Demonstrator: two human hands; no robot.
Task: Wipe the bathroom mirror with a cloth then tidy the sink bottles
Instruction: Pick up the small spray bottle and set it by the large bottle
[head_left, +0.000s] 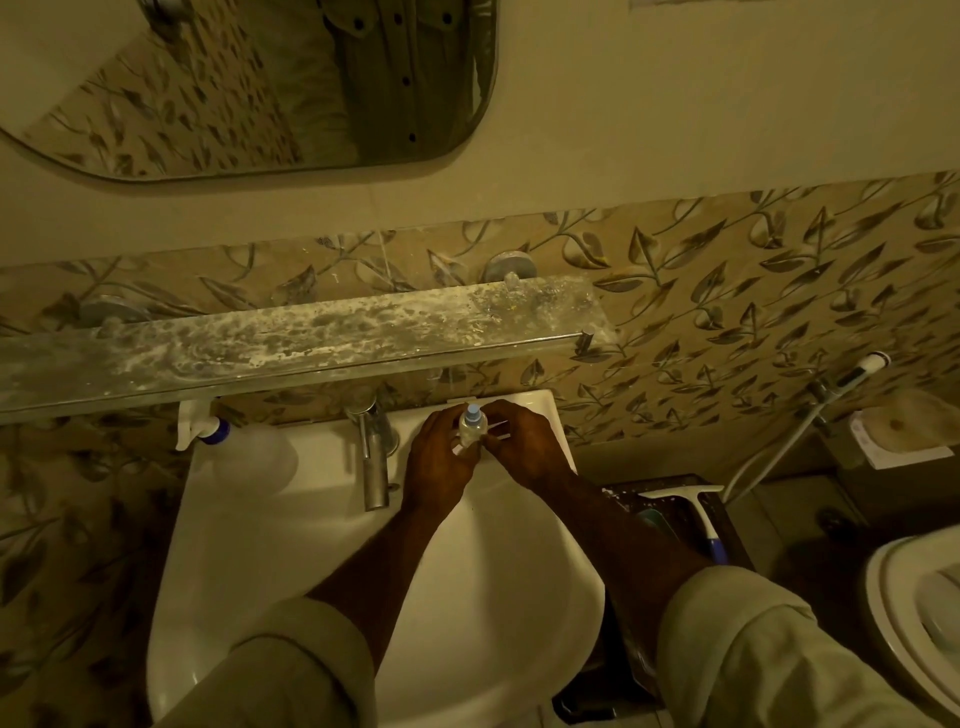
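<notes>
Small blue-capped bottle (471, 427) upright on the sink (260, 519) back rim, right of the tap (375, 457) — left hand (440, 467) and right hand (524, 447) pinch it, equally near.

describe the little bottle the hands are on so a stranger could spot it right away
Start at the white sink below the stained glass shelf, and find the metal tap. Just right of it, on the back rim, stands the small clear bottle, with the left hand and right hand around it. Its pale blue cap and small size set it apart from the large white jug at the sink's left.
</notes>
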